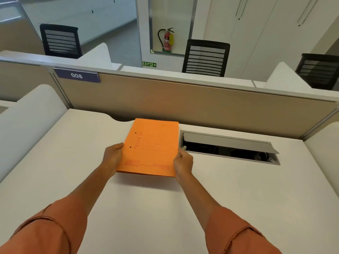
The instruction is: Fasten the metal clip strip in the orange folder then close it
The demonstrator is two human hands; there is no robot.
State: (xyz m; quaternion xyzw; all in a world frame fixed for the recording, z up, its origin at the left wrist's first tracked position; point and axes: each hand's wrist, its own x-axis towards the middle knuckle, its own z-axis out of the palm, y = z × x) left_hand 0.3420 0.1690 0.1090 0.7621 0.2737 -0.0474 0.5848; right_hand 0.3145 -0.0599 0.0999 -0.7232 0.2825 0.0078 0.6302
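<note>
The orange folder [152,149] is closed, with red printed lines on its cover and two punched holes near its left edge. It is held a little above the white desk [165,208], its near edge lifted and casting a shadow. My left hand [112,156] grips its left edge. My right hand [183,162] grips its right edge near the lower corner. The metal clip strip is not visible; the cover hides the inside.
An open cable hatch [229,147] with a raised grey lid lies in the desk just right of the folder. A beige partition [201,105] closes the far side, with a "008" plate [77,75]. Black chairs [206,58] and a fire extinguisher [167,41] stand beyond.
</note>
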